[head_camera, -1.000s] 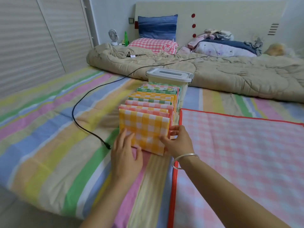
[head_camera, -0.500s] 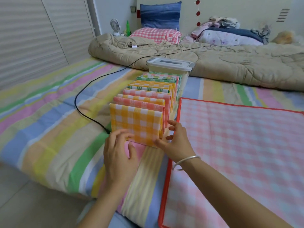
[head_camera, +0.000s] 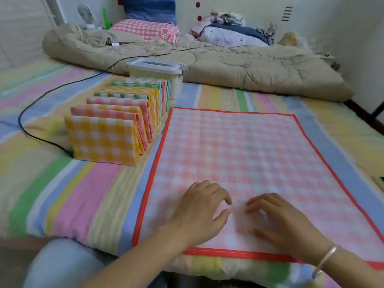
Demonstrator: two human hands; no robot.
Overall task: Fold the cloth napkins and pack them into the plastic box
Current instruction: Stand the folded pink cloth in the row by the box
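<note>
- Left hand (head_camera: 199, 208), lower centre of the frame: fingers loosely bent and spread, holding nothing, over the near part of the napkin.
- Right hand (head_camera: 278, 221), just to its right: blurred, fingers loosely curved, also holding nothing. I cannot tell whether either hand's fingertips press the cloth. A bracelet (head_camera: 328, 256) sits on this wrist.
- Napkin (head_camera: 239, 159): pink check with a red border, spread flat on the bed (head_camera: 72, 194), filling the centre and right of the frame.
- Folded napkins (head_camera: 128, 109), left of centre: a row standing on edge, one behind another, just beside the flat napkin's left border. A yellow napkin (head_camera: 101, 142) is nearest, with pink, yellow and green checks behind.
- Cable (head_camera: 27, 113): black, curving across the striped sheet at the left, its end by the yellow napkin's lower left corner.
- Box (head_camera: 155, 69), upper centre: pale plastic with its lid on, at the far end of the row.
- Quilt (head_camera: 249, 67): beige, bunched across the upper frame behind the box.
</note>
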